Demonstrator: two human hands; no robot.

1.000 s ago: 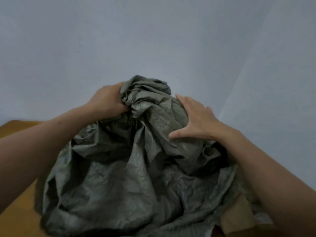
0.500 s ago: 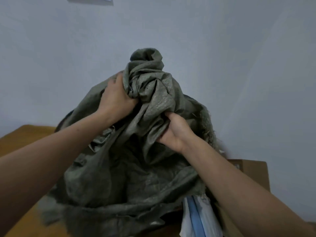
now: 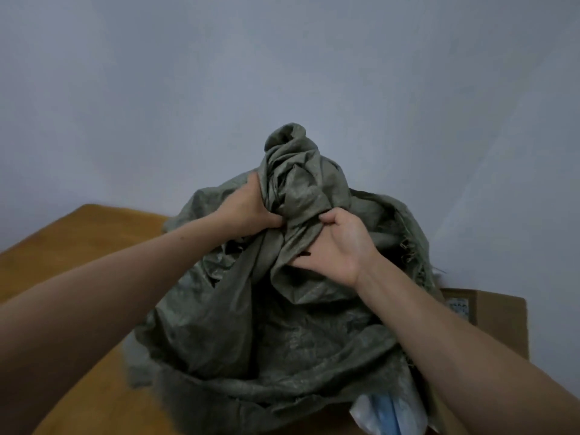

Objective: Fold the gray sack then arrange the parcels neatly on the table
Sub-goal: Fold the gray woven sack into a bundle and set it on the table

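Observation:
A crumpled gray woven sack [image 3: 266, 334] is bunched up over the wooden table [image 3: 78, 246], its top twisted into a knot-like lump. My left hand [image 3: 248, 208] grips the bunched fabric on the left of that lump. My right hand [image 3: 342, 243] grips a fold just below it on the right. A brown cardboard parcel [image 3: 499, 321] shows behind the sack at the right. A white and blue plastic parcel [image 3: 386, 412] pokes out under the sack's lower right edge. Whatever else lies under the sack is hidden.
A plain pale wall stands close behind the table and wraps round on the right. Bare wooden tabletop shows to the left of the sack.
My right hand went from lying flat on the sack to gripping a fold. The sack's top was lifted, which uncovered the cardboard parcel and the plastic parcel. The view has since tilted down.

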